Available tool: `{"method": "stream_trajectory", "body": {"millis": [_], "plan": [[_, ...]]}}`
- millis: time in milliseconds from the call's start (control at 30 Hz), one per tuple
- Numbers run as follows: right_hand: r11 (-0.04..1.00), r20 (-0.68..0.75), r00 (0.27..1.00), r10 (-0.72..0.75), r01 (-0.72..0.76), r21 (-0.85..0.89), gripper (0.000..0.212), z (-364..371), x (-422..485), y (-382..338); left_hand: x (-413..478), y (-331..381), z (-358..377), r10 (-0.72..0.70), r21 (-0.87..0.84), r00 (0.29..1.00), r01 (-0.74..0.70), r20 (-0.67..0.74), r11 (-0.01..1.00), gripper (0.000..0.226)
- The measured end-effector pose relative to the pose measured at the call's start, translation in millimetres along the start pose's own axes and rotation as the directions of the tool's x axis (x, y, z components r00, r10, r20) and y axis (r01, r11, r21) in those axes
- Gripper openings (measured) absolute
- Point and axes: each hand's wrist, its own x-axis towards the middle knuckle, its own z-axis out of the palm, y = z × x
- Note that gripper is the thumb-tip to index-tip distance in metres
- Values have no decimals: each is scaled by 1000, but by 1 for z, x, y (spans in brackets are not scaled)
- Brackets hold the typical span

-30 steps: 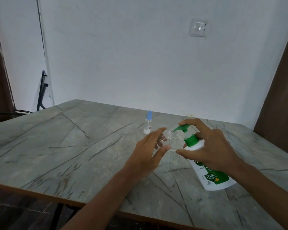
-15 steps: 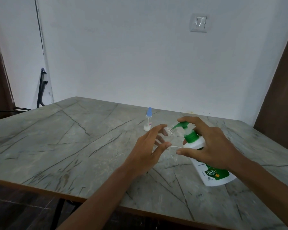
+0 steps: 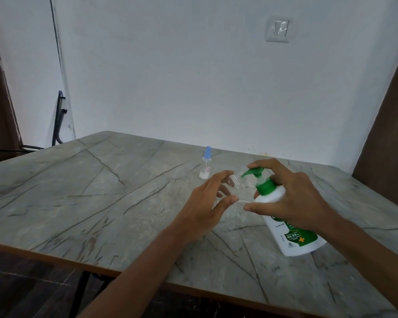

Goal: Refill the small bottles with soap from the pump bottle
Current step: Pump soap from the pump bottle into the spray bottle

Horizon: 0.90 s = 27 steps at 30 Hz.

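I count one pump bottle (image 3: 292,239), near right on the desk (image 3: 101,191): white, with a green label and pump, tilted left. My right hand (image 3: 294,198) has its fingers curled round its neck. There are two small bottles. The clear bottle (image 3: 237,181), uncapped, is gripped in my left hand (image 3: 205,207) at the nozzle. Farther off, the blue-capped bottle (image 3: 206,165) stands upright.

dim, even light | soft shadows | wide-angle edge bending | slight blur

Capped bottle (image 3: 206,164) stands on table (image 3: 78,203) behind pump bottle (image 3: 290,223)
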Motion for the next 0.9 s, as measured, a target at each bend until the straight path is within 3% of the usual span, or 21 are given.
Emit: {"method": "stream_trajectory", "body": {"millis": [167,567,900], "plan": [[995,35,998,-52,54,-79,77,2,1,1,-1,-1,-2,-15,0,1000,15,-6,1000,47],[1000,-40,999,-12,12,-5,63,3,2,3,-5,3,0,10,-30,1000,-11,-7,999,45],[996,0,999,-49,49,-73,79,4,1,3,-2,5,-2,-23,-116,996,13,-86,993,43]]}}
